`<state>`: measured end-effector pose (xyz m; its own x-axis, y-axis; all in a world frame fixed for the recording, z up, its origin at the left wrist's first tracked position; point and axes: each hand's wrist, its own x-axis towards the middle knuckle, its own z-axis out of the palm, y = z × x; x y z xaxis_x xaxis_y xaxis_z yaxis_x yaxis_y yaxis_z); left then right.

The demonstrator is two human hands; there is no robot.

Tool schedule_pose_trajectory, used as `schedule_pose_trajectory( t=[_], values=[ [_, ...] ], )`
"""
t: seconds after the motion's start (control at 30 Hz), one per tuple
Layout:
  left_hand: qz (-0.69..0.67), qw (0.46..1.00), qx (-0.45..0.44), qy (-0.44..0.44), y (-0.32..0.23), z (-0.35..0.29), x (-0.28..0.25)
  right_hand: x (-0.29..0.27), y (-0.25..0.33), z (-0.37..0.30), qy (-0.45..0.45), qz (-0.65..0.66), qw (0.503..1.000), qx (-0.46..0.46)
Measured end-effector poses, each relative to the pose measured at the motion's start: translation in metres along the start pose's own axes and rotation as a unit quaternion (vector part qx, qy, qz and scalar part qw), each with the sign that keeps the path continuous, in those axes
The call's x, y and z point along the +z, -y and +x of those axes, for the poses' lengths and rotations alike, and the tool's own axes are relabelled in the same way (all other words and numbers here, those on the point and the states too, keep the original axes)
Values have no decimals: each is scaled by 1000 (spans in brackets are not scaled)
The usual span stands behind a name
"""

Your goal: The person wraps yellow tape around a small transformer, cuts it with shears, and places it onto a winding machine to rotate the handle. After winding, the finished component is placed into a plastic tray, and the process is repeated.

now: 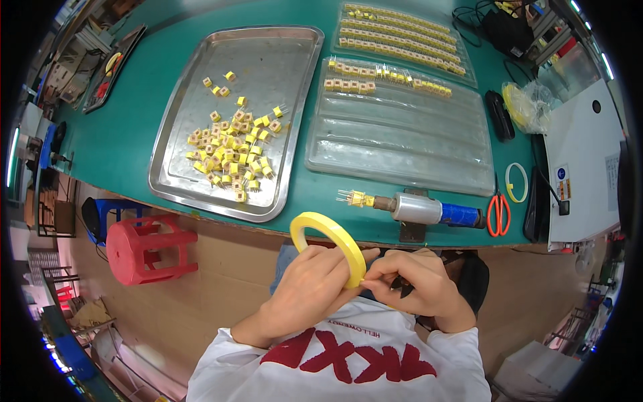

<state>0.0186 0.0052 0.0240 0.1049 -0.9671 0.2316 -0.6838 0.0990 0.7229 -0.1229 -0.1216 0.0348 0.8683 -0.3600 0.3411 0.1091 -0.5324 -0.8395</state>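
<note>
My left hand [311,278] is closed round a roll of yellow tape [328,228], which stands tilted just off the table's near edge. With thumb and forefinger, my right hand [418,285] pinches at the lower edge of the roll, where the tape's loose end seems to be. A small dark pointed tool [402,287] is tucked in the right hand's fingers; its kind is mostly hidden. Beyond my hands, a small yellow-wrapped coil [362,198] with metal pins sits on the tip of a cylindrical motor tool [416,208] with a blue rear part.
A metal tray [268,50] holds a loose heap of small yellow coils [231,151]. Clear plastic trays [402,137] carry rows of coils at the back. Orange-handled scissors [497,214] and a thin tape ring [516,182] lie right. A red stool [134,251] stands left below the table.
</note>
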Motion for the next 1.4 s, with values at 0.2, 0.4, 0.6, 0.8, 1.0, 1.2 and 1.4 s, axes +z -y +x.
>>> schedule_pose_trajectory(
  t=[0.2,0.4,0.6,0.8,1.0,1.2,1.4],
  values=[
    [-142,978,83,126,5,-11,-6,-30,34,24,72,-15,995,66],
    [-192,976,37,94,1,-2,-12,-42,58,51,134,-36,990,42],
    [-372,916,-143,42,-4,20,-28,-45,54,96,99,-63,991,71],
    [-460,870,-170,61,5,25,-23,-52,42,118,163,-24,969,184],
    [-486,852,-185,59,10,31,-23,-56,29,128,193,2,952,236],
    [-461,869,-158,87,21,35,-21,-60,18,134,225,49,930,286],
    [-472,858,-173,106,26,39,-20,-64,1,144,289,110,896,318]
  ],
)
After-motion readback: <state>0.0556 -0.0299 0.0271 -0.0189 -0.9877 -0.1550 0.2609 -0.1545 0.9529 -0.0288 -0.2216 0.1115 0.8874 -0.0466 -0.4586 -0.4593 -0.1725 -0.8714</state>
